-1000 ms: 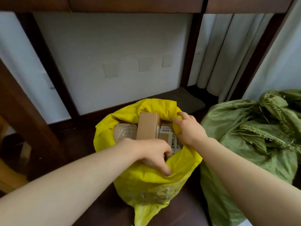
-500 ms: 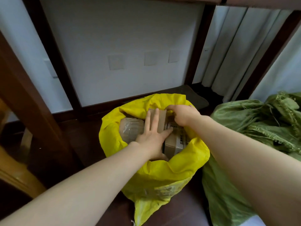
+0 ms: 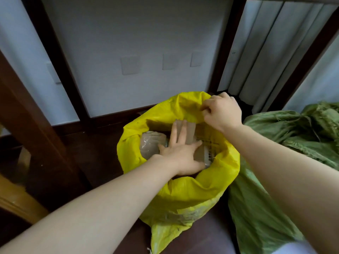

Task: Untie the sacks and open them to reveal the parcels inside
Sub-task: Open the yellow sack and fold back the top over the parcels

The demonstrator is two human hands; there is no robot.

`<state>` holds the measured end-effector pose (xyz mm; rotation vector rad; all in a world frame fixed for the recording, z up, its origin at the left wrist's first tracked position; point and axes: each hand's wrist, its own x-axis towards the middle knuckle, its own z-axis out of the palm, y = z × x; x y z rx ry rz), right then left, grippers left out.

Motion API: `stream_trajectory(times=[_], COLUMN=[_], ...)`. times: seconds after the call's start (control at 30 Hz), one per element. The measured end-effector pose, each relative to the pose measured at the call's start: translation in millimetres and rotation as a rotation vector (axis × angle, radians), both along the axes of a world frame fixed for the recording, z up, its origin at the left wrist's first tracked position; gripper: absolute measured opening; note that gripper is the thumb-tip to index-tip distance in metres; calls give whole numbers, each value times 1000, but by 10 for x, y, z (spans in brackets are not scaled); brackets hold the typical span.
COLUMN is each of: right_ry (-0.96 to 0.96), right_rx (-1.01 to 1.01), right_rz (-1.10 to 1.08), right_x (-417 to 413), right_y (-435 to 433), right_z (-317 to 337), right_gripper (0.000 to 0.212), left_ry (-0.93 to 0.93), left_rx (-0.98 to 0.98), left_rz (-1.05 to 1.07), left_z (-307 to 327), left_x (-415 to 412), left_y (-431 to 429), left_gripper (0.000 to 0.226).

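Yellow sack (image 3: 192, 198): stands on the dark floor (image 3: 102, 153); mouth untied and spread wide.
Parcels: cardboard box (image 3: 190, 133), plastic-wrapped packet (image 3: 150, 143) and labelled packet (image 3: 207, 149), all visible inside the yellow sack.
Left hand (image 3: 180, 153): fingers spread flat, pressing on the cardboard box.
Right hand (image 3: 222, 114): fingers curled, pinching the sack's far rim.
Green sack (image 3: 275, 208): beside the yellow sack, on its right; top bunched, no contents showing; tie not discernible.
Progress: judged about half done; yellow sack revealed, green sack left to open.

text: none legible | parcel label (image 3: 208, 156) | print too blurred to read
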<state>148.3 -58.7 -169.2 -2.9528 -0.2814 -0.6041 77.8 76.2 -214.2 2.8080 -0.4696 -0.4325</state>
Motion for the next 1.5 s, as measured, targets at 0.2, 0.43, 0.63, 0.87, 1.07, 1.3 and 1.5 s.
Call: stream_trajectory(times=[0.2,0.43,0.63,0.87,1.07,1.3,1.5], right_ry=[554,922,1123,475,670,627,689], right_rx=[203,755,509,378,535,370,1359], right_rz=[-243,-278,-255,-226,-403,-475,-429], right_x=[-226,-568,-866,-738,-471,-517,-481], right_y=[-440,-431,-73,239,347,87,118], right_z=[-93,-471,-205,-10,-299,-598,-627], right_gripper=[94,116,73,65,117,66,23], left_ry=[32,-61,-128,209,-141,-501,-378], left_rx=[1,243,425,621,223,148,92], left_rz=[-61,-261,-166,136,70,-40,-107], left_z=[239,38,70,293,157,-230,-127], left_x=[-267,-547,-268,-151,-362,-409,-400], left_y=[-182,-271,450,1062,335,167,431], left_gripper=[106,77,55,102,108,53,61])
